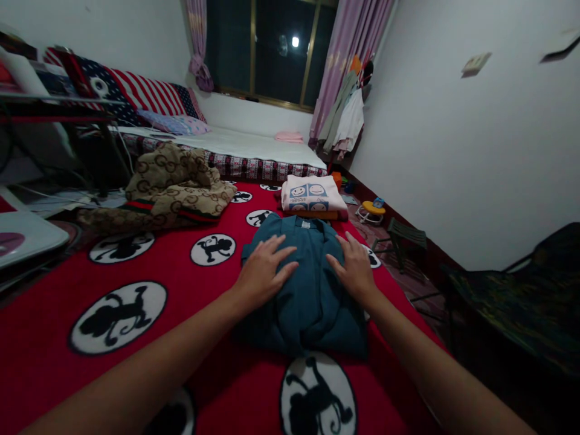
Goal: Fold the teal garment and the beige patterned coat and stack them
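A teal collared garment [301, 296], folded into a rough rectangle, lies on the red blanket [190, 308] with its collar at the far end. My left hand [265, 272] rests on its left part, fingers spread. Over its right edge is my right hand [356, 266], also with fingers apart. Neither hand grips the cloth. Just beyond the collar sits a stack of folded clothes [312, 196], a pale pink printed one on top.
A brown patterned blanket [172, 184] is heaped at the far left. Behind stands a bed [254, 145] below the window. To the right are a small folding stool [403, 238], a yellow stool [372, 210] and a dark camouflage chair [530, 290]. A desk [58, 112] stands at left.
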Demonstrator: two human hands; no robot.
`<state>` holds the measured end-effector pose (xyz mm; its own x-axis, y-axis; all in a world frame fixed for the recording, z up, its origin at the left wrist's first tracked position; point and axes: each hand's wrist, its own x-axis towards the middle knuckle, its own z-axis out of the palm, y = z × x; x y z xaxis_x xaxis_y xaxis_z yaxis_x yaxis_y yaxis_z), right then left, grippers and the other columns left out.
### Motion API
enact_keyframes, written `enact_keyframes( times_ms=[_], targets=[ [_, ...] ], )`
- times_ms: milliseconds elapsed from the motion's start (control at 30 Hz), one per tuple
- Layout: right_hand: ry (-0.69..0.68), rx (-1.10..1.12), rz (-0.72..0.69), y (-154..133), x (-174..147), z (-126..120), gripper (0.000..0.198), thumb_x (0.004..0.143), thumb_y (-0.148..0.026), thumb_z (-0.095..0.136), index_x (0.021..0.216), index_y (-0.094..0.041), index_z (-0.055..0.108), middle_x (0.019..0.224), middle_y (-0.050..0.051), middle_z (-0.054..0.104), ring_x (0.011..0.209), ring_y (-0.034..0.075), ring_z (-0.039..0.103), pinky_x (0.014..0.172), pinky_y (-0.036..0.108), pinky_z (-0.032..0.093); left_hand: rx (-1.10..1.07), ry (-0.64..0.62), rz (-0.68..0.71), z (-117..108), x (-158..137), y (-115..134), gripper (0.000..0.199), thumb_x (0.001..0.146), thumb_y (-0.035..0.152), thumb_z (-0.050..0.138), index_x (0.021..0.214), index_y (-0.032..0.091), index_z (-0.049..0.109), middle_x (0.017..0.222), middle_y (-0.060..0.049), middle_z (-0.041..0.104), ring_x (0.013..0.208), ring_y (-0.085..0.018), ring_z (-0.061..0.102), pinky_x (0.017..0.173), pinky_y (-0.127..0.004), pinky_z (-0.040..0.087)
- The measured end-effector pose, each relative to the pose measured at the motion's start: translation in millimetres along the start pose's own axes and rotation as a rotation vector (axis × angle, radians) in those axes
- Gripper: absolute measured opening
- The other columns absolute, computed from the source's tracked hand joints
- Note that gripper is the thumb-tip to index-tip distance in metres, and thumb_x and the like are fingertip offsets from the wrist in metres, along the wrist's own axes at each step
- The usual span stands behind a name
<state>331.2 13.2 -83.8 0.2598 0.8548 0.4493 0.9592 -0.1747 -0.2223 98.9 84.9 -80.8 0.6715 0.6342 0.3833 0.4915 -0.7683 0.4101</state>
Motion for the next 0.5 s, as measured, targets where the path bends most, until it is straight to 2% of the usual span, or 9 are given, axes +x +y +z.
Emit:
enact_keyframes(
  times_ms=[33, 100, 167, 233, 367, 433, 500],
  targets=[
    [-0.042, -0.035, 0.085, 3, 8, 11, 0.063, 0.089, -0.044, 0.052, 0.142, -0.011, 0.039, 0.15, 0.021, 0.032, 0.137, 0.034, 0.032, 0.107, 0.055, 0.028, 0.06, 0.025, -0.071, 2, 6, -8, 0.05, 0.093, 0.049, 0.044, 0.136, 0.024, 0.05, 0.152, -0.01, 0.033, 0.142, -0.03, 0.024, 0.114, -0.053, 0.02],
    [-0.178, -0.072, 0.148, 7, 18, 33, 0.068, 0.09, -0.048, 0.048, 0.147, -0.014, 0.031, 0.152, 0.022, 0.028, 0.138, 0.035, 0.03, 0.106, 0.054, 0.03, 0.142, -0.036, -0.182, 11, 15, -26, 0.06, 0.092, 0.053, 0.044, 0.143, 0.023, 0.041, 0.155, -0.013, 0.025, 0.144, -0.034, 0.015, 0.114, -0.056, 0.016],
    [-0.285, -0.094, 0.069, 8, 22, 47, 0.061, 0.092, -0.048, 0.045, 0.146, -0.022, 0.034, 0.153, 0.017, 0.027, 0.14, 0.034, 0.027, 0.107, 0.051, 0.03, 0.164, -0.136, -0.231, 21, 19, -40, 0.065, 0.092, 0.057, 0.039, 0.147, 0.022, 0.033, 0.156, -0.015, 0.021, 0.144, -0.035, 0.014, 0.114, -0.054, 0.016],
    [-0.335, -0.113, -0.04, 9, 25, 52, 0.053, 0.094, -0.046, 0.042, 0.143, -0.027, 0.04, 0.154, 0.014, 0.026, 0.142, 0.032, 0.023, 0.109, 0.05, 0.028, 0.171, -0.191, -0.238, 28, 21, -47, 0.067, 0.093, 0.06, 0.034, 0.149, 0.024, 0.027, 0.157, -0.014, 0.019, 0.144, -0.034, 0.013, 0.114, -0.051, 0.016],
    [-0.397, -0.129, -0.106, 8, 25, 39, 0.051, 0.095, -0.044, 0.04, 0.143, -0.025, 0.041, 0.153, 0.015, 0.03, 0.142, 0.029, 0.023, 0.111, 0.046, 0.026, 0.187, -0.197, -0.242, 25, 18, -48, 0.067, 0.092, 0.06, 0.034, 0.148, 0.024, 0.03, 0.156, -0.013, 0.021, 0.144, -0.035, 0.015, 0.113, -0.051, 0.017],
    [-0.386, -0.135, -0.074, 6, 18, 28, 0.052, 0.095, -0.043, 0.042, 0.143, -0.022, 0.041, 0.15, 0.016, 0.033, 0.139, 0.03, 0.03, 0.109, 0.045, 0.029, 0.216, -0.13, -0.256, 16, 10, -46, 0.063, 0.092, 0.057, 0.038, 0.144, 0.021, 0.039, 0.154, -0.015, 0.026, 0.142, -0.034, 0.022, 0.112, -0.048, 0.022],
    [-0.332, -0.135, -0.011, 3, 5, 16, 0.055, 0.094, -0.043, 0.043, 0.143, -0.018, 0.039, 0.145, 0.018, 0.039, 0.132, 0.031, 0.04, 0.103, 0.043, 0.036, 0.269, -0.042, -0.284, 5, -4, -44, 0.06, 0.091, 0.054, 0.042, 0.137, 0.016, 0.048, 0.146, -0.018, 0.039, 0.135, -0.033, 0.035, 0.108, -0.044, 0.03]
  ],
)
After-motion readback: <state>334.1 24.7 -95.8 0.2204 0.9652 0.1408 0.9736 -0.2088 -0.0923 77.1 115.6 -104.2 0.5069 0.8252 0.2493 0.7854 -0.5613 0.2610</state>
